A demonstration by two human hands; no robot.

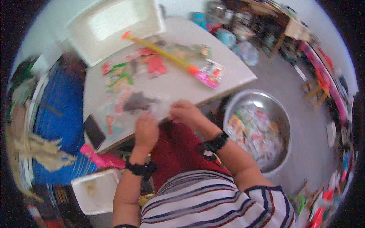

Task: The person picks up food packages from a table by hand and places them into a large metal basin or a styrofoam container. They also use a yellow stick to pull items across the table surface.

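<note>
My left hand [146, 131] is at the front edge of the white table [176, 88], fingers curled and pointing away from me. Just right of it, my right hand [185, 111] has its fingers bent inward over the same edge. A pale, see-through blur [161, 104], perhaps thin plastic, lies between the fingertips; whether either hand grips it is hidden by motion blur. Beyond my left fingertips lies a dark grey piece [137, 101] of unclear kind. Small printed packets, among them a red packet [156, 65] and a green-and-white packet [118, 74], are spread farther back.
A large white plastic tub [77, 45] stands at the back left. A yellow tube with orange ends [162, 53] lies across the table, and a dark phone-like slab [94, 131] at its left corner. On the floor to the right, a metal basin [286, 119] holds many packets.
</note>
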